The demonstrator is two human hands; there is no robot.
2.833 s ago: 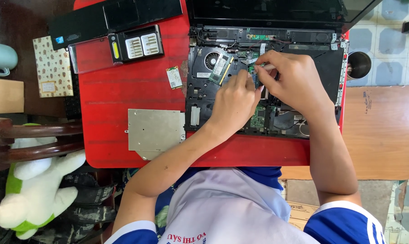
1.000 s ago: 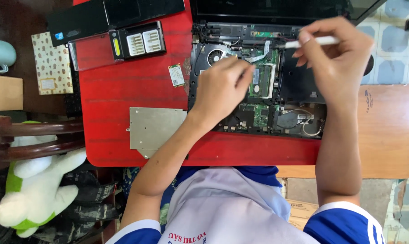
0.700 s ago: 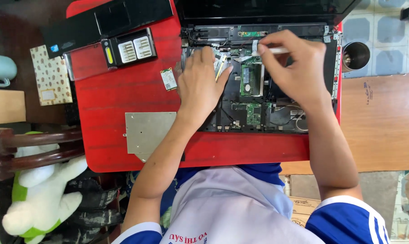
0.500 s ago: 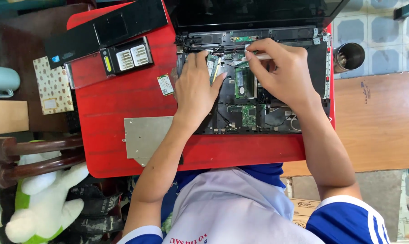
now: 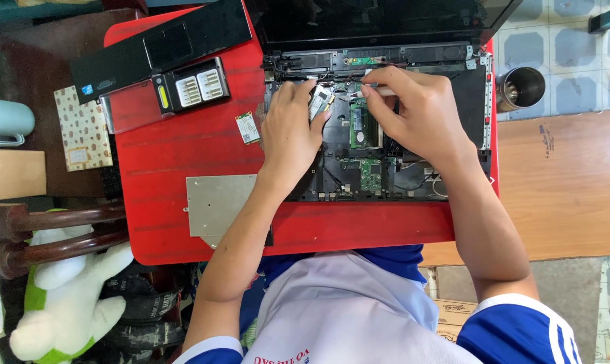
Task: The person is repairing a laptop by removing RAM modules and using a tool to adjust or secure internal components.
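Note:
An open laptop (image 5: pixel 453 168) lies on a red table (image 5: pixel 170 162) with its top cover off and the green boards (image 5: pixel 370 174) bare. My left hand (image 5: pixel 291 135) rests on the laptop's left part, with its thumb and fingers around a small silver-grey card (image 5: pixel 320 102). Over the upper middle, near the hinge, my right hand (image 5: pixel 416 114) pinches a thin white tool (image 5: pixel 384 91). My fingers hide most of this tool. The dark screen (image 5: pixel 379 20) is folded back at the top.
On the red table lie a black palm-rest cover (image 5: pixel 160 44), a case of screwdriver bits (image 5: pixel 190 87), a small green card (image 5: pixel 247 128) and a grey metal plate (image 5: pixel 220 205). A steel cup (image 5: pixel 520 87) and a wooden top (image 5: pixel 561 182) are at the right. A plush toy (image 5: pixel 62 303) sits at the lower left.
My right hand, raised with the white tool a second ago, has come down onto the laptop's upper middle. My left hand has shifted slightly up and left to the small card.

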